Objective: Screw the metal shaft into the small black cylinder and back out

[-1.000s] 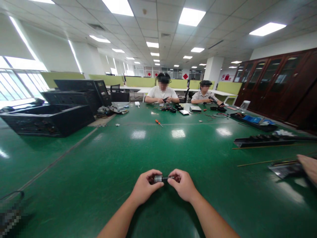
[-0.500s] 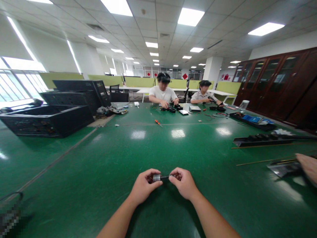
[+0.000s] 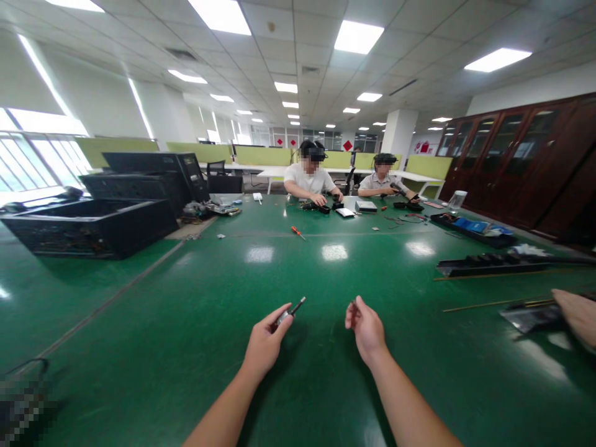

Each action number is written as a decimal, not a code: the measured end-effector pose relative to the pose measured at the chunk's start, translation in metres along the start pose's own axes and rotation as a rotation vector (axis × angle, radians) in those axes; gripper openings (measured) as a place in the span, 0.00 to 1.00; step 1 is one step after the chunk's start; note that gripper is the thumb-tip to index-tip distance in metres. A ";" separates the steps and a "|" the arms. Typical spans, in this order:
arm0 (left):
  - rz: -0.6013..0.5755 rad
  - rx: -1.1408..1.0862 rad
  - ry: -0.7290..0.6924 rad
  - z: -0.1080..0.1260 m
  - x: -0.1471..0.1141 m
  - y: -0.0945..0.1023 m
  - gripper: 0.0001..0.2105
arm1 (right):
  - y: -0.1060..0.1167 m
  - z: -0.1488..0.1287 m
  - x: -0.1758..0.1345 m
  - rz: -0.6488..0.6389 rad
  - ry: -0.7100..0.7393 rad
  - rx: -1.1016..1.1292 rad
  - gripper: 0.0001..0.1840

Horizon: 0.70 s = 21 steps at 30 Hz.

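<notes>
My left hand (image 3: 265, 340) is closed round a small motor (image 3: 283, 316), a silver cylinder with a thin dark shaft. The shaft points up and to the right and ends in a light metal tip. Most of the cylinder is hidden by my fingers. To the right, apart from the motor, my right hand (image 3: 367, 329) is raised over the green table (image 3: 321, 385) with its fingers curled in. Something small and dark shows at its fingertips, too small to name.
An orange screwdriver (image 3: 298, 233) lies farther out. Black computer cases (image 3: 93, 230) stand at left; a black channel-shaped part (image 3: 493, 266) and a thin rod (image 3: 484, 306) lie at right. Another person's hand (image 3: 575, 313) is at the right edge. Two people work across the table.
My right hand has come off the shaft and moved right and slightly up. My left hand has tilted the motor, so its shaft now points up and right.
</notes>
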<state>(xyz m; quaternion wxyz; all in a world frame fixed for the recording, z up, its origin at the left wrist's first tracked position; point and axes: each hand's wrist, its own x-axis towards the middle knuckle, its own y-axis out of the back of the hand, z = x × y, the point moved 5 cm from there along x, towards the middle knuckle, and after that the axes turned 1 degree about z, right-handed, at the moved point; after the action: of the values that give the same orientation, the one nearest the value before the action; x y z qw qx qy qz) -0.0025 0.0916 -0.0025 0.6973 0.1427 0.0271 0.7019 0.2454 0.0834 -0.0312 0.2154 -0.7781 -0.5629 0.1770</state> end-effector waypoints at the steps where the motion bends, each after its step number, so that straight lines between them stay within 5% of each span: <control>1: 0.039 -0.032 0.018 -0.003 0.002 0.002 0.25 | 0.002 0.002 0.002 0.026 -0.022 0.068 0.20; 7: 0.188 -0.292 0.098 -0.008 0.001 0.013 0.29 | -0.004 0.007 0.000 -0.071 -0.080 0.149 0.24; 11: 0.211 -0.196 0.074 0.010 -0.012 0.041 0.25 | -0.003 0.008 0.001 -0.077 -0.071 0.104 0.23; 16: 0.127 0.159 0.031 0.035 -0.043 0.117 0.27 | -0.002 0.008 0.003 -0.111 -0.072 0.044 0.19; 21: 0.280 0.630 0.084 0.022 -0.100 0.208 0.25 | -0.010 0.004 -0.005 -0.182 -0.071 0.041 0.16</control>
<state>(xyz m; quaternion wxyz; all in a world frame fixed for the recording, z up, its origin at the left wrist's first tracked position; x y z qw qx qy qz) -0.2007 -0.0163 0.0513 0.5141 0.3240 0.2513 0.7534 0.2338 0.0823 -0.0291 0.2267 -0.7124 -0.6347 0.1955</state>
